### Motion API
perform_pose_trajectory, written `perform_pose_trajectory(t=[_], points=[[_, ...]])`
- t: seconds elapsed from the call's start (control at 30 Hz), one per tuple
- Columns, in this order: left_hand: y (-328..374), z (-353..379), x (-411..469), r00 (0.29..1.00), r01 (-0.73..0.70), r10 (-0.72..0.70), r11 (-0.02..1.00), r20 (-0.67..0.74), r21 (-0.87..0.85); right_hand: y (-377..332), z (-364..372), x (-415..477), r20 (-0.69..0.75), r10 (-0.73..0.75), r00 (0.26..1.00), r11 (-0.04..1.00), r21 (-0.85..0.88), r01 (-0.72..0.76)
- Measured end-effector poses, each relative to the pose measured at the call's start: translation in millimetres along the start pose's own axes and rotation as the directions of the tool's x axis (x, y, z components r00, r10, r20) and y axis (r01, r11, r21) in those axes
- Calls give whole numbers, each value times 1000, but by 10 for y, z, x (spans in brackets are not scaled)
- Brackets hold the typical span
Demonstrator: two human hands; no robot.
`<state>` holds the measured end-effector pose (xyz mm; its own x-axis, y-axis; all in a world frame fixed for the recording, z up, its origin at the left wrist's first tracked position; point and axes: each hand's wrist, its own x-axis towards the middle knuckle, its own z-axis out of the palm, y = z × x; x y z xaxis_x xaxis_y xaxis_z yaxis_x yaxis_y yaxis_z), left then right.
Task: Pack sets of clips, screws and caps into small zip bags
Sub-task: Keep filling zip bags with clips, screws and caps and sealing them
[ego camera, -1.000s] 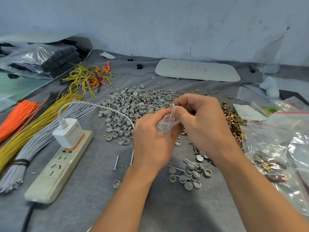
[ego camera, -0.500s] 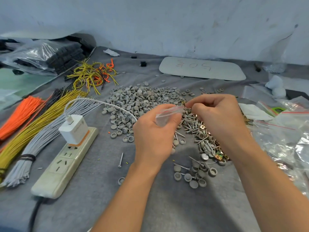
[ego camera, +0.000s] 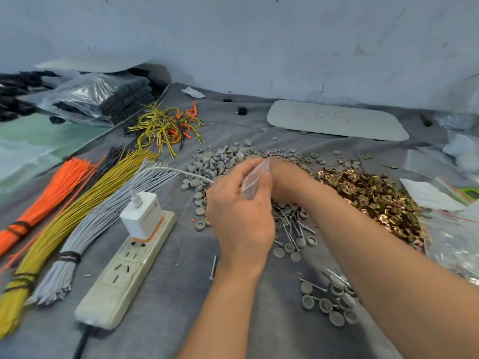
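My left grip point(ego camera: 241, 218) is pinching a small zip bag point(ego camera: 255, 178), contents blurred. My right grip point(ego camera: 287, 182) is hovering behind it by the caps point(ego camera: 220, 161); open or closed, I cannot tell.

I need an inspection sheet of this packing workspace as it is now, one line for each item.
Surface: grey cloth-covered table, strewn with small parts.
Job's things: small clear zip bag with red strip; pile of grey round plastic caps; loose steel screws; heap of brass-coloured metal clips.
Clutter: tied bundles of orange, yellow and grey wires; tangle of yellow and orange wire loops; large clear plastic bags at right.
Grips: left hand pinches the zip bag; right hand, fingers hidden behind it, grip unclear.
Cables: white charger in cream power strip; white cable toward the caps; black cord at near edge.
Surroundings: pale scuffed wall.
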<state>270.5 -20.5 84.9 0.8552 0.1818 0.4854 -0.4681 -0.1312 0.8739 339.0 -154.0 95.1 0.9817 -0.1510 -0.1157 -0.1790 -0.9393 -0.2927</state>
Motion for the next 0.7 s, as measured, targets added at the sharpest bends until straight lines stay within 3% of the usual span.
perform_pose_trajectory(t=[0.17, 0.3, 0.4, 0.47, 0.57, 0.7], points=[[6, -35, 44, 993, 111, -112, 993, -28, -32, -24, 29, 116, 13, 5, 1000, 997, -82, -3], [34, -49, 28, 986, 164, -167, 983, -31, -78, -54, -7, 75, -62, -12, 998, 993, -114, 5], [36, -71, 20, 987, 159, -158, 986, 15, -59, -7, -49, -8, -160, 19, 987, 999, -36, -25], [39, -76, 38, 962, 236, -218, 966, 163, -102, 42, -80, -67, -238, 70, 969, 998, 16, -68], [12, -108, 82, 847, 380, -317, 922, 426, -70, 80, -104, -141, -249, 93, 964, 995, -15, -100], [-52, -242, 109, 712, 301, -312, 945, 629, 127, 96, -167, -183, -135, 69, 988, 995, -58, -78]])
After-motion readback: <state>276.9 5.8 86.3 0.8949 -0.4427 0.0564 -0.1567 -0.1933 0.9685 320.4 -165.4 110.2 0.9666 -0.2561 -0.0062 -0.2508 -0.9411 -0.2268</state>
